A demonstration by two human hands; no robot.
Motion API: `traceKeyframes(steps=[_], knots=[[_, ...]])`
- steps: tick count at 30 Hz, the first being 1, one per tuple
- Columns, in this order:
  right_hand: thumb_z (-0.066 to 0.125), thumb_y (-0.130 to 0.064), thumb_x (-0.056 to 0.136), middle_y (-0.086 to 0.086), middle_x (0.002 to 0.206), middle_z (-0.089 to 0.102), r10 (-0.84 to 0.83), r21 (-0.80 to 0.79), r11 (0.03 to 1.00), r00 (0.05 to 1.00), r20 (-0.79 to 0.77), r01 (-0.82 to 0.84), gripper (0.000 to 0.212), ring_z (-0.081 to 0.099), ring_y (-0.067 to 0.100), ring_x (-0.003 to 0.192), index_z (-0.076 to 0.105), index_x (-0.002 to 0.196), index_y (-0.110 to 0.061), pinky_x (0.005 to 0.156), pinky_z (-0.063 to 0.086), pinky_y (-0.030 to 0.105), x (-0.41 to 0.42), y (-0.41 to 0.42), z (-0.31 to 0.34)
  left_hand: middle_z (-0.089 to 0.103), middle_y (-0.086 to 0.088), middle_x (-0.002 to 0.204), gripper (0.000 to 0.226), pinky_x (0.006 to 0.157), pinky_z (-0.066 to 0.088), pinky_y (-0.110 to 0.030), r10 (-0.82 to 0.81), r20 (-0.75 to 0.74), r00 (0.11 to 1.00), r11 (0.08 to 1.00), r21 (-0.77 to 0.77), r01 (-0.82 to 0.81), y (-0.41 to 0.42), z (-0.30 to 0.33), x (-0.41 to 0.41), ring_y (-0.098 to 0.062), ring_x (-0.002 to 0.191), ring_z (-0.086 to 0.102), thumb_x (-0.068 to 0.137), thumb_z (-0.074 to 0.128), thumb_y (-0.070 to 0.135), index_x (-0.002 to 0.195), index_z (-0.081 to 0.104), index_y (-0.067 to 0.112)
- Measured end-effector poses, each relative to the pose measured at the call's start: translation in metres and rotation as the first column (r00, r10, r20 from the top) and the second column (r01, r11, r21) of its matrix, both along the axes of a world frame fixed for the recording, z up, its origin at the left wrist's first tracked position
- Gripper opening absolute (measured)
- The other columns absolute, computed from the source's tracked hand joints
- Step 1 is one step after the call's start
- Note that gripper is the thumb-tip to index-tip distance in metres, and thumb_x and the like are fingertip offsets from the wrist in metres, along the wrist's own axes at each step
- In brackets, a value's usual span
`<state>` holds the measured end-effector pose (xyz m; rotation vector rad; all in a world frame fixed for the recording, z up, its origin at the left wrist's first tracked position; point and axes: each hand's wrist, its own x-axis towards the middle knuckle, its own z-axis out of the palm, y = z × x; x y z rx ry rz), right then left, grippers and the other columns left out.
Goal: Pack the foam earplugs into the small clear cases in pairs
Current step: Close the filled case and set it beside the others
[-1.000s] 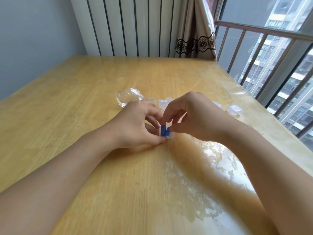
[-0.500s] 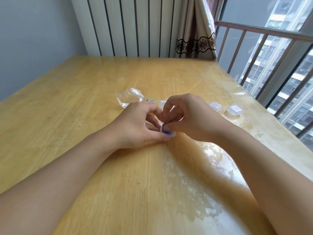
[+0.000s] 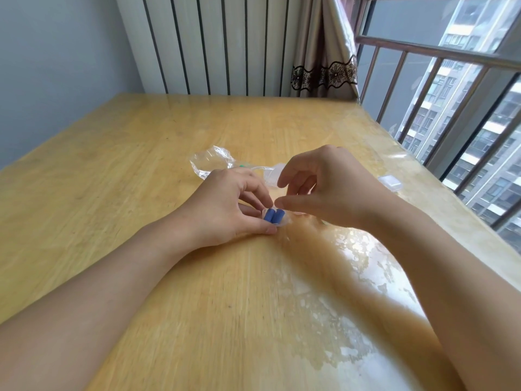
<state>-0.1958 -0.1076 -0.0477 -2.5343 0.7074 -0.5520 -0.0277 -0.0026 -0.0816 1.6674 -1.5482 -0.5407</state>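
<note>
the right hand (image 3: pixel 327 190) hides most of what lies behind it: only an edge of a clear lidded case (image 3: pixel 390 182) shows past the wrist, and the crumpled plastic bag (image 3: pixel 211 162) is partly covered by the left hand (image 3: pixel 222 207). two blue foam earplugs (image 3: pixel 273 215) lie side by side in a small clear case (image 3: pixel 279 220) on the wooden table (image 3: pixel 141 165). the left hand pinches that case between thumb and fingers. the right hand's fingers are loosely spread just above it, holding nothing.
</note>
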Motion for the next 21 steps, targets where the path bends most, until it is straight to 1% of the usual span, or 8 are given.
traceKeyframes(steps=[3,6,9,11,14,16,17,21], knots=[[0.090,-0.032,0.070,-0.007,0.075,0.074,-0.014,0.052,0.999,0.999,-0.050,0.017,0.031,0.069,0.007,0.070,0.075,0.094,-0.021,0.068,0.058,0.030,0.0029,0.0052,-0.0038,0.068,0.003,0.103,0.029,0.078,0.063,-0.027,0.000,0.007,1.000,1.000,0.002,0.000,-0.0002,-0.0001,0.0004,-0.009,0.083,0.072,0.061,0.095,0.012,0.084,0.077,0.012],[0.091,-0.027,0.069,-0.008,0.076,0.073,-0.021,0.079,0.997,0.998,-0.067,0.026,0.032,0.068,0.007,0.069,0.075,0.096,-0.022,0.067,0.059,0.031,0.0075,0.0085,-0.0089,0.068,0.005,0.103,0.027,0.079,0.062,-0.027,-0.007,0.008,1.000,1.000,0.004,0.007,-0.0002,-0.0001,0.0011,-0.009,0.083,0.071,0.060,0.095,0.013,0.080,0.076,0.014],[0.090,-0.021,0.071,-0.007,0.078,0.074,-0.008,0.101,0.995,0.996,-0.085,0.017,0.030,0.069,0.005,0.069,0.075,0.097,-0.022,0.066,0.059,0.026,0.0068,0.0067,-0.0079,0.068,0.004,0.104,0.024,0.080,0.062,-0.026,-0.021,-0.003,1.000,1.000,0.011,0.021,0.0002,-0.0002,0.0024,-0.010,0.087,0.070,0.064,0.093,0.013,0.081,0.077,0.013],[0.088,-0.016,0.072,-0.006,0.080,0.075,-0.001,0.106,0.994,0.995,-0.095,0.011,0.028,0.068,0.002,0.068,0.075,0.097,-0.022,0.064,0.057,0.020,0.0048,0.0049,-0.0067,0.069,0.002,0.105,0.018,0.082,0.062,-0.027,-0.023,-0.012,1.000,1.000,0.007,0.023,-0.0001,-0.0008,0.0028,-0.011,0.089,0.071,0.070,0.090,0.012,0.083,0.077,0.011],[0.082,-0.005,0.074,-0.006,0.082,0.075,0.002,0.111,0.994,0.996,-0.085,0.007,0.027,0.069,0.000,0.070,0.076,0.096,-0.018,0.063,0.056,0.013,0.0036,0.0038,-0.0061,0.074,0.003,0.096,0.013,0.083,0.060,-0.020,-0.001,-0.011,1.000,1.000,-0.009,0.001,-0.0002,-0.0009,0.0007,-0.008,0.088,0.072,0.073,0.088,0.010,0.079,0.077,0.016],[0.077,0.000,0.075,-0.004,0.085,0.075,0.003,0.094,0.996,0.996,-0.089,0.005,0.027,0.071,0.003,0.075,0.076,0.097,-0.016,0.066,0.057,0.015,0.0034,0.0037,-0.0059,0.076,0.005,0.086,0.015,0.086,0.055,-0.012,0.024,-0.007,1.000,1.000,-0.015,-0.024,-0.0004,-0.0017,-0.0024,-0.007,0.085,0.073,0.073,0.088,0.012,0.075,0.076,0.021],[0.076,0.000,0.075,-0.003,0.086,0.075,0.005,0.082,0.997,0.995,-0.097,0.003,0.027,0.072,0.005,0.078,0.076,0.097,-0.017,0.067,0.057,0.017,0.0038,0.0038,-0.0060,0.077,0.004,0.083,0.016,0.086,0.055,-0.011,0.046,-0.013,0.999,0.999,-0.012,-0.046,-0.0008,-0.0031,-0.0036,-0.008,0.084,0.074,0.072,0.089,0.014,0.073,0.076,0.023],[0.076,-0.002,0.075,-0.002,0.087,0.076,0.014,0.044,0.999,0.995,-0.103,-0.010,0.026,0.072,0.008,0.079,0.076,0.097,-0.015,0.069,0.058,0.022,0.0058,0.0032,-0.0074,0.077,-0.009,0.084,0.019,0.084,0.062,-0.033,0.124,-0.122,0.985,0.992,0.007,-0.124,-0.0040,-0.0097,-0.0058,-0.018,0.081,0.074,0.065,0.093,0.019,0.071,0.076,0.025]])
